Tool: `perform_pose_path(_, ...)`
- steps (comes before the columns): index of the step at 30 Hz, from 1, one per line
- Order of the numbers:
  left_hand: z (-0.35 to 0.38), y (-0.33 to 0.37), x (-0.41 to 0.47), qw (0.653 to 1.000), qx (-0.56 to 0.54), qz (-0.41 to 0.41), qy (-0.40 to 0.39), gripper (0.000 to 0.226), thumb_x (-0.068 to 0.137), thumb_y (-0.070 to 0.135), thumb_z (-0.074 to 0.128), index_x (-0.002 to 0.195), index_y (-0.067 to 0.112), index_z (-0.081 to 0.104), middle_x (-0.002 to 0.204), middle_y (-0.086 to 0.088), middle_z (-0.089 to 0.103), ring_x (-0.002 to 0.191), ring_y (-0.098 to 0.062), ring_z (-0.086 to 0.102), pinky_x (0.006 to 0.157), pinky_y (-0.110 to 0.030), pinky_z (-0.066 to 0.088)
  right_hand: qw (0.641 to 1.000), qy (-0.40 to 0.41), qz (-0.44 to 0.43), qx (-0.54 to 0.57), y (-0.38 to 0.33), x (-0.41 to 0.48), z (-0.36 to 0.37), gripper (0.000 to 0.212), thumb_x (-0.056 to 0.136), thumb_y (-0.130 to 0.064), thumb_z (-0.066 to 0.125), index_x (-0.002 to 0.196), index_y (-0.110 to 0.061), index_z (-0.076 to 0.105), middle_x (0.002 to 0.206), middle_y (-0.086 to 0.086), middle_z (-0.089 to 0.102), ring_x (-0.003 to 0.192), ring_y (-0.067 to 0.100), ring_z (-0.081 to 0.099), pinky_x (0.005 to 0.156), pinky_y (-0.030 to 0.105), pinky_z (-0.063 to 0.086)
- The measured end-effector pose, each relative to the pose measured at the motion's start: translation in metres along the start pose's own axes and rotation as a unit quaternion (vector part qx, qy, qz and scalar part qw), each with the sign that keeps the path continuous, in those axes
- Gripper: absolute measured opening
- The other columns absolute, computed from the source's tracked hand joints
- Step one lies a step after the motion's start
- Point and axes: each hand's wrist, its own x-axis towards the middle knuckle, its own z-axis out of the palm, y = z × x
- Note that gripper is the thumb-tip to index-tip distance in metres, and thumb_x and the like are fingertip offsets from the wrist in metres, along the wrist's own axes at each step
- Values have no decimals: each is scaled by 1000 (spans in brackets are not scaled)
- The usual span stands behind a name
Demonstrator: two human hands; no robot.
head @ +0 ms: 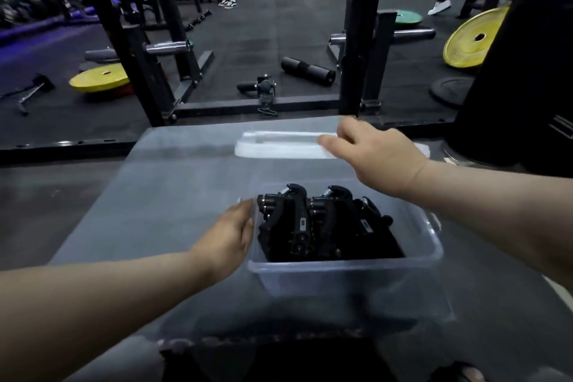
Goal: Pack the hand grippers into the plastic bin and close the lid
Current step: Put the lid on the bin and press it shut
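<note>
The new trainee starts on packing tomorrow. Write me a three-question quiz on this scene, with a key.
1. True or false: the translucent white plastic lid is already on the clear plastic bin.
2. Where are the black spring hand grippers? A on the floor; B inside the bin; C on top of the lid.
3. Which of the hands touches the bin's left wall?
Key: 1 false, the lid lies on the grey bench pad beyond the bin. 2 B. 3 the left hand; the right hand is at the lid.
</note>
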Motion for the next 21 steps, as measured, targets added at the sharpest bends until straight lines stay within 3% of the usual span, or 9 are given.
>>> perform_pose_path(3, -9, 3, -17, 999, -13, -26, -42, 50, 104, 18, 39, 152, 7, 30, 157, -11, 33, 145, -23, 32, 109, -10, 13, 999, -49, -19, 3, -12, -18, -27, 72, 58, 14, 63, 122, -18, 55, 93, 6, 44, 67, 22, 42, 38, 25, 30)
perform_pose_path(6, -16, -1, -22, 994, -61, -74, -48, 47, 99, 10, 42, 145, 12, 46, 142, -6, 54, 131, -23, 50, 106, -18, 32, 992, -116, -41, 20, -29, -41, -42, 68, 64, 2, 70, 125, -23, 51, 95, 2, 41, 72, 19, 40, 43, 34, 44)
perform_pose_path(8, -21, 1, -23, 989, -108, -96, -26, 44, 88, 1, 39, 122, 14, 63, 113, 1, 69, 102, -12, 66, 92, -16, 45, 986, -149, -57, 41, -38, -56, -43, 68, 67, -5, 72, 126, -27, 49, 94, 0, 39, 71, 17, 37, 45, 33, 44)
perform_pose_path(10, -27, 8, -25, 979, -161, -128, -13, 39, 83, -10, 34, 90, 12, 65, 83, 5, 67, 69, 4, 60, 69, -9, 44, 981, -180, -55, 55, -45, -65, -42, 70, 69, -6, 71, 129, -31, 44, 96, -2, 37, 73, 18, 39, 45, 32, 45)
perform_pose_path(11, -29, 13, -24, 973, -183, -139, -1, 39, 83, -11, 33, 79, 12, 63, 76, 3, 65, 62, 2, 57, 65, -12, 44, 979, -189, -49, 62, -48, -68, -40, 66, 75, -13, 70, 131, -33, 42, 98, -2, 37, 79, 20, 43, 48, 33, 47)
perform_pose_path(13, -33, 19, -19, 949, -255, -181, 34, 35, 85, -5, 32, 73, 12, 61, 78, -8, 66, 68, -14, 57, 69, -24, 44, 976, -199, -36, 80, -53, -74, -37, 50, 88, -38, 61, 134, -36, 41, 106, -2, 40, 92, 22, 49, 53, 35, 50)
perform_pose_path(15, -35, 23, -14, 922, -311, -221, 66, 25, 92, 11, 35, 82, 11, 58, 92, -20, 67, 77, -22, 55, 74, -33, 43, 975, -201, -40, 85, -58, -82, -36, 48, 89, -57, 50, 131, -36, 44, 108, -3, 44, 94, 20, 52, 52, 35, 52)
perform_pose_path(18, -32, 27, -14, 933, -299, -201, 11, 28, 99, 29, 40, 103, 9, 60, 97, -10, 67, 77, -22, 58, 70, -32, 47, 973, -204, -60, 88, -69, -93, -28, 48, 86, -59, 47, 125, -31, 51, 106, -2, 51, 87, 22, 58, 54, 37, 54)
perform_pose_path(21, -21, 31, -12, 956, -243, -166, -3, 24, 100, 23, 45, 119, 13, 58, 110, -8, 67, 95, -27, 64, 71, -30, 53, 977, -183, -51, 94, -73, -94, -23, 45, 89, -55, 47, 125, -30, 54, 105, -1, 52, 86, 23, 58, 66, 36, 53)
